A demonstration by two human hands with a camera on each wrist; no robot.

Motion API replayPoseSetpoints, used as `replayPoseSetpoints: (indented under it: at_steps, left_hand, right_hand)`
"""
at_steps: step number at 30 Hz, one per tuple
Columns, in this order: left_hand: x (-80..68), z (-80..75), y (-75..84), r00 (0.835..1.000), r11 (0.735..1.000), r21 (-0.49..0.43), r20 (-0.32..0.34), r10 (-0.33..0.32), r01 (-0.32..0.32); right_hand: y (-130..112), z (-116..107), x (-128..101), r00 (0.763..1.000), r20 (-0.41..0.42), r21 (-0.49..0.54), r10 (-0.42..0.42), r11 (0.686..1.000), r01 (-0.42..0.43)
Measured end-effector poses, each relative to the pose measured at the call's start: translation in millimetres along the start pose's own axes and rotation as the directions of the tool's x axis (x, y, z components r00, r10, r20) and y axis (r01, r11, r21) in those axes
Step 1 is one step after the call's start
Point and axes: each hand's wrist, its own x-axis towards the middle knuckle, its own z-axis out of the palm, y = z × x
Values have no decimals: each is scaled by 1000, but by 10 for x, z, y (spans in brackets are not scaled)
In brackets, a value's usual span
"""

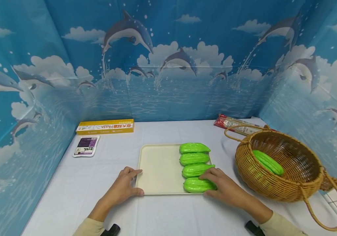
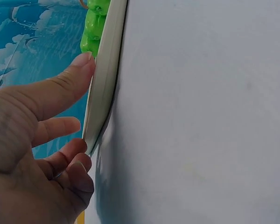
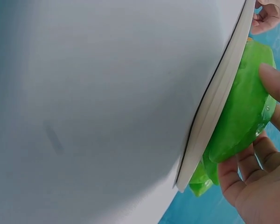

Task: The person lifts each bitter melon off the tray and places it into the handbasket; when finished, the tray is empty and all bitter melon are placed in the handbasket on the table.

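Observation:
Several ridged green bitter melons (image 1: 195, 159) lie in a column along the right side of a cream tray (image 1: 162, 170). My right hand (image 1: 225, 188) holds the nearest bitter melon (image 1: 196, 186), its thumb on the near side and fingers round the right end. In the right wrist view that same melon (image 3: 242, 102) rests at the tray's rim (image 3: 214, 102), fingertips against its end. At the tray's left edge, my left hand (image 1: 122, 186) touches the rim, with thumb near the front corner and fingers spread farther back. The left wrist view shows the thumb (image 2: 67, 86) against the rim.
On the right stands a wicker basket (image 1: 263, 183) with rope handles and another bitter melon (image 1: 267, 162) inside. A red-and-clear packet (image 1: 236, 124) lies behind it. At the back left are a yellow pasta box (image 1: 104, 127) and a white-and-purple pack (image 1: 86, 146). A dolphin-print curtain surrounds the table.

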Motion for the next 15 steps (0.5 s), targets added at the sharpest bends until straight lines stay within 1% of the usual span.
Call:
replayPoseSetpoints:
  at_steps: [6,15]
  left_hand:
    - [9,-2,9,1000,1000,-3,10,-8,8]
    - [20,7,10,1000,1000,-4,17,-17,17]
  right_hand:
    - [-6,-15,-4,1000,6,47,27,999,-27]
    - [-6,-23,-19,999,1,93,40,995,-40]
